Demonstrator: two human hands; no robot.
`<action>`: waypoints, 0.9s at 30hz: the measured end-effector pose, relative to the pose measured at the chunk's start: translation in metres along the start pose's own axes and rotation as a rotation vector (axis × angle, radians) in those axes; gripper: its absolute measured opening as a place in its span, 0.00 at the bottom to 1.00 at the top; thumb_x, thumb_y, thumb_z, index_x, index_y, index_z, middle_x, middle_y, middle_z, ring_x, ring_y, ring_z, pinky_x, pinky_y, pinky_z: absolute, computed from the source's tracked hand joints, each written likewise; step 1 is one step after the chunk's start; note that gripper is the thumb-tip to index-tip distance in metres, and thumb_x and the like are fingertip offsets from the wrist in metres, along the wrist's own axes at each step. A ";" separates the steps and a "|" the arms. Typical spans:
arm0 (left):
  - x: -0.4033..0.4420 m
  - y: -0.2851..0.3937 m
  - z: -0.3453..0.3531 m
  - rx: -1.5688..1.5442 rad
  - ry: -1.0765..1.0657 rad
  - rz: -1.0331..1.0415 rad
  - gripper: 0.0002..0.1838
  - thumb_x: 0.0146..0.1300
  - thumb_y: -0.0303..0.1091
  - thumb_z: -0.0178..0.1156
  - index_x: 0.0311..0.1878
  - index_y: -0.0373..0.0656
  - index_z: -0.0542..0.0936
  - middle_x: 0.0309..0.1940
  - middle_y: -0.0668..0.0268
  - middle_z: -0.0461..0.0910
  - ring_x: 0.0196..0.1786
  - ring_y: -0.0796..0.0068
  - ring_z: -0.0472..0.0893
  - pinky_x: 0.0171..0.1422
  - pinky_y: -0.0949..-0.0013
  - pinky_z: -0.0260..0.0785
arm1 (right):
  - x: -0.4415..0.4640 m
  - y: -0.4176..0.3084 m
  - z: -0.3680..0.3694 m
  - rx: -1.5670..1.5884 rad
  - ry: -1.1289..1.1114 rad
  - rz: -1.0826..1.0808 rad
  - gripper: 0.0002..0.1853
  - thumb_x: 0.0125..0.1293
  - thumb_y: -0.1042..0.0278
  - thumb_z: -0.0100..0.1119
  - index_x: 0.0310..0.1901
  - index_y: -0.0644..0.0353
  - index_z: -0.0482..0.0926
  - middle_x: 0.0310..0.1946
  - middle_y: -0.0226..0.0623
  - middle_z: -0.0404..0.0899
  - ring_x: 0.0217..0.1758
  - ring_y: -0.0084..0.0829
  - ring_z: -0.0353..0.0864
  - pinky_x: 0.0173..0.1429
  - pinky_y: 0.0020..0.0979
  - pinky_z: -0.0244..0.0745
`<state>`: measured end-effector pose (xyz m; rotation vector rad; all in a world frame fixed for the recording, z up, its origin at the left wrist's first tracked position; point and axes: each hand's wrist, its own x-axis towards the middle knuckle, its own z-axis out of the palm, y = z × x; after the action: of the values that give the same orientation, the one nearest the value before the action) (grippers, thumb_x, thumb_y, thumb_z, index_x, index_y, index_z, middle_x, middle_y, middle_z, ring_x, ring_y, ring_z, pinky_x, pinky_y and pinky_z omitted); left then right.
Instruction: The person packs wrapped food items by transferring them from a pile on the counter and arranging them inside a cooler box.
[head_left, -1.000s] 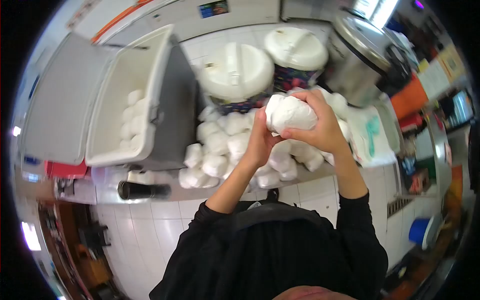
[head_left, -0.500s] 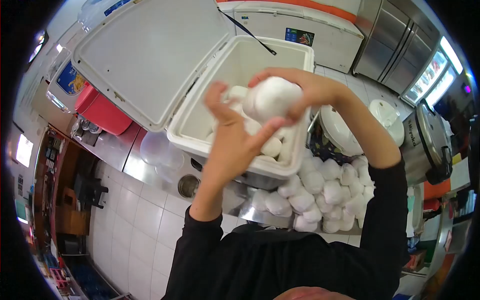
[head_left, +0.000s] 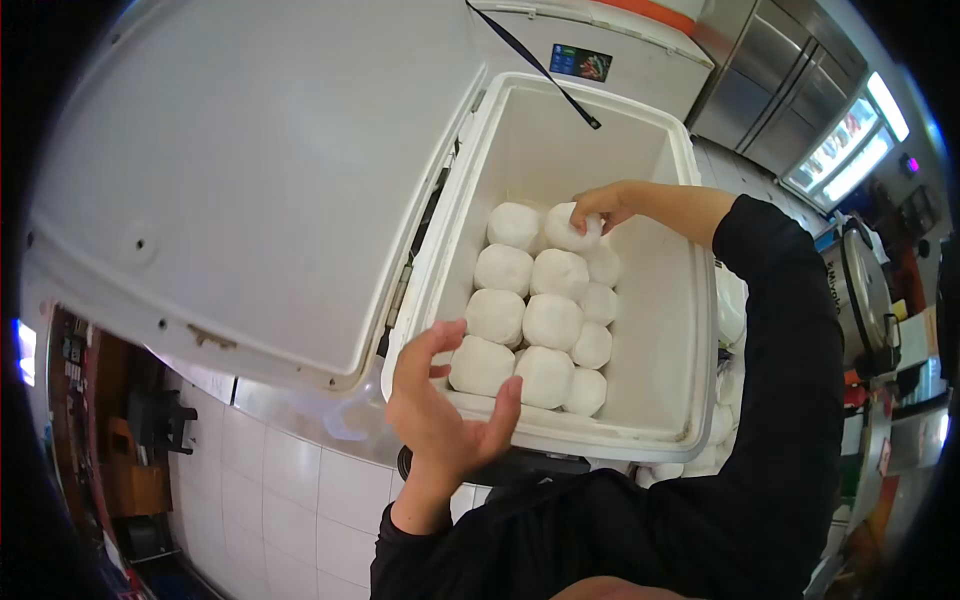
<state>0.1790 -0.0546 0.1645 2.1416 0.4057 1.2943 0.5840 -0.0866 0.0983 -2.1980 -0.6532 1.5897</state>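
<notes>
Inside the open white cooler box (head_left: 695,310), rounded white lumps that look like peeled young coconuts stand in rows, with smaller-looking ones lower along the right. My right hand (head_left: 608,203) reaches to the far end of the rows, fingers closed over a peeled coconut (head_left: 566,229) at the top. Near the front left rim, my left hand (head_left: 445,410) is empty, its thumb and fingers spread beside the nearest coconut (head_left: 482,365). Part of the right-hand fingers is hidden behind the coconut.
The large hinged lid (head_left: 250,180) lies swung open to the left. A black strap (head_left: 540,65) hangs over the box's far edge. More white lumps (head_left: 715,430) lie outside, right of the box. A large metal pot (head_left: 865,290) stands further right, and a chest freezer (head_left: 640,70) behind.
My right hand has brought the coconut down to the far end of the rows. My left hand has drawn back towards the near rim. The view has moved closer over the box.
</notes>
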 end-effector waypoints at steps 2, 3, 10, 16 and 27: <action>0.000 -0.004 0.001 -0.027 0.016 0.040 0.36 0.46 0.39 0.71 0.57 0.36 0.66 0.45 0.56 0.80 0.39 0.63 0.80 0.34 0.68 0.70 | 0.007 0.005 0.008 0.099 0.004 -0.093 0.23 0.40 0.64 0.64 0.43 0.51 0.77 0.42 0.30 0.75 0.47 0.31 0.72 0.52 0.35 0.67; 0.000 -0.005 0.001 -0.039 0.025 0.060 0.37 0.46 0.39 0.71 0.57 0.36 0.65 0.44 0.56 0.80 0.38 0.63 0.79 0.33 0.68 0.70 | 0.008 0.007 0.009 0.151 0.016 -0.123 0.23 0.40 0.64 0.63 0.44 0.53 0.77 0.42 0.31 0.75 0.47 0.31 0.73 0.51 0.35 0.68; 0.001 -0.006 -0.003 -0.041 -0.030 0.096 0.37 0.47 0.38 0.71 0.56 0.34 0.64 0.41 0.52 0.81 0.36 0.61 0.79 0.37 0.68 0.72 | -0.004 -0.001 0.025 0.388 0.092 0.053 0.29 0.40 0.67 0.52 0.51 0.62 0.70 0.47 0.45 0.73 0.51 0.44 0.75 0.56 0.45 0.75; 0.002 -0.006 -0.006 -0.070 -0.066 0.081 0.37 0.47 0.38 0.72 0.57 0.34 0.65 0.41 0.51 0.81 0.38 0.60 0.80 0.42 0.67 0.73 | 0.004 0.009 0.024 0.490 0.042 0.007 0.37 0.40 0.67 0.52 0.59 0.63 0.64 0.55 0.50 0.68 0.58 0.51 0.72 0.62 0.54 0.71; 0.002 -0.006 -0.003 -0.098 -0.028 0.104 0.35 0.48 0.36 0.70 0.57 0.34 0.66 0.40 0.52 0.81 0.37 0.60 0.80 0.42 0.68 0.73 | -0.024 -0.016 0.036 0.092 0.143 0.079 0.36 0.56 0.44 0.59 0.66 0.47 0.64 0.68 0.41 0.59 0.68 0.38 0.63 0.66 0.47 0.64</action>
<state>0.1778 -0.0483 0.1630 2.1205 0.2171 1.3118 0.5405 -0.0857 0.1146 -2.2687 -0.4477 1.4515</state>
